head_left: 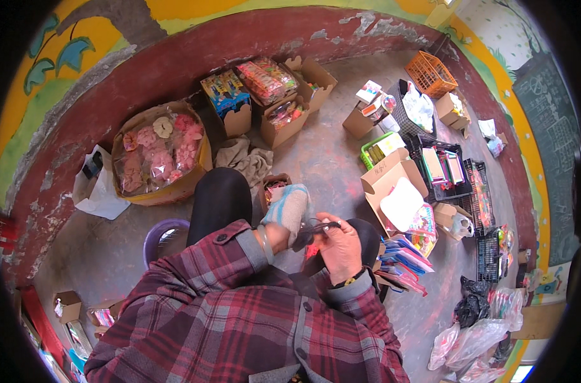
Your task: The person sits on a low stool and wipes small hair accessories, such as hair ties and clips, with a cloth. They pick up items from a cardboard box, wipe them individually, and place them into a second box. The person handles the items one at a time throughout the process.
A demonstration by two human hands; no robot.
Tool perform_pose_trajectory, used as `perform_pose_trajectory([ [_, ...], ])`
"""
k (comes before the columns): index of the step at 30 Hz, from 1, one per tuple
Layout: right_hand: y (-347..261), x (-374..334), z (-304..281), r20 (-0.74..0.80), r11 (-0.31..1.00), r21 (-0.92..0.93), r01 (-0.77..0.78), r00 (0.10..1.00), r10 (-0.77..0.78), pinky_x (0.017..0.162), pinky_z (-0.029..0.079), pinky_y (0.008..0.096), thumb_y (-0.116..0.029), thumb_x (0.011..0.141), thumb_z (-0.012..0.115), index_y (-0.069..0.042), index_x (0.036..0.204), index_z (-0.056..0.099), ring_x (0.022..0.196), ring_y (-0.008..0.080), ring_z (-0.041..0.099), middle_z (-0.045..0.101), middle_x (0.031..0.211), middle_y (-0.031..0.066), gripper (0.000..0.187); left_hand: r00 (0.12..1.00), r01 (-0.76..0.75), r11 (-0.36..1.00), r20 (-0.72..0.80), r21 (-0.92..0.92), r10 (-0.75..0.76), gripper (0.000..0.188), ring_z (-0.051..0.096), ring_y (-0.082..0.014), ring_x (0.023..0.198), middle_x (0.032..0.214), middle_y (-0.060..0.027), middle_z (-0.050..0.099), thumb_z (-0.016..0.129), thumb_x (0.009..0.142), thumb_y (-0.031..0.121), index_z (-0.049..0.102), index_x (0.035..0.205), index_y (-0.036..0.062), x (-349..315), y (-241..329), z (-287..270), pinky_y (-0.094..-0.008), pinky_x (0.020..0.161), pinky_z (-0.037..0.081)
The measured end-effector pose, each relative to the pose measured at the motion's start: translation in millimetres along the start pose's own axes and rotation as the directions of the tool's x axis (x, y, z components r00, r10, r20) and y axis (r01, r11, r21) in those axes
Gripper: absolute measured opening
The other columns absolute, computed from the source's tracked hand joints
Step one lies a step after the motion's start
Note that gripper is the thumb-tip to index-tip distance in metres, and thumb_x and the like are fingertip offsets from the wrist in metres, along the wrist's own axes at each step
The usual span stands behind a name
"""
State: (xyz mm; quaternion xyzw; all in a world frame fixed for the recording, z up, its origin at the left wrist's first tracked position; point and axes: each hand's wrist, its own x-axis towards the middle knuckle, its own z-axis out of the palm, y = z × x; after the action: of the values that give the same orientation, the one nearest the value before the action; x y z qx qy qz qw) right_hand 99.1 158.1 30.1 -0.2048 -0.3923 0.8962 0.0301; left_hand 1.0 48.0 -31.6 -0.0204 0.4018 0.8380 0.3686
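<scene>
A pale, blue-striped cloth (290, 207) is wrapping most of the left hand (278, 235), so I cannot tell how far its grip is closing or whether it is holding anything inside. Just right of the cloth, the right hand (341, 249) is pinching a slim dark piece (317, 228) between thumb and fingers, its grip nearly closing. The piece is lying against the cloth's lower right edge; its exact kind is staying unclear. It is looking light, thin and pliant, probably bending rather than breaking, so the end nearest the right fingertips is seeming the best hold. The cloth is looking soft and limp, likely bunching easily and offering some friction. Left of the cloth, a purple basket (151, 244) is standing on the floor.
</scene>
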Motion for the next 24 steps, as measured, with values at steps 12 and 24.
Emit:
perform_pose_trajectory([
  [12,-8.4,21.7,0.4,-0.125,0.45,-0.893,0.023,0.947,-0.295,0.045,0.036,0.0211,-0.003,0.075,0.052,0.006,0.133,0.036,0.051,0.0046,0.045,0.052,0.06,-0.001,0.061,0.836,-0.495,-0.059,0.494,0.867,0.238,0.019,0.061,-0.0321,0.08,0.091,-0.0168,0.06,0.044,0.087,0.014,0.055,0.097,0.0021,-21.2,42.8,35.2,-0.0369,0.072,0.047],
  [24,-6.9,6.7,23.2,-0.004,0.798,-0.602,-0.04,0.999,0.047,0.049,0.038,0.0167,-0.006,0.085,0.052,-0.001,0.142,0.021,0.051,0.0043,0.046,0.055,0.067,0.0008,0.065,0.749,-0.492,-0.096,0.476,0.866,0.461,0.03,0.062,-0.0306,0.069,0.076,-0.0122,0.06,0.062,0.075,0.032,0.055,0.09,0.008,-21.8,45.6,25.7,-0.0379,0.056,0.047],
])
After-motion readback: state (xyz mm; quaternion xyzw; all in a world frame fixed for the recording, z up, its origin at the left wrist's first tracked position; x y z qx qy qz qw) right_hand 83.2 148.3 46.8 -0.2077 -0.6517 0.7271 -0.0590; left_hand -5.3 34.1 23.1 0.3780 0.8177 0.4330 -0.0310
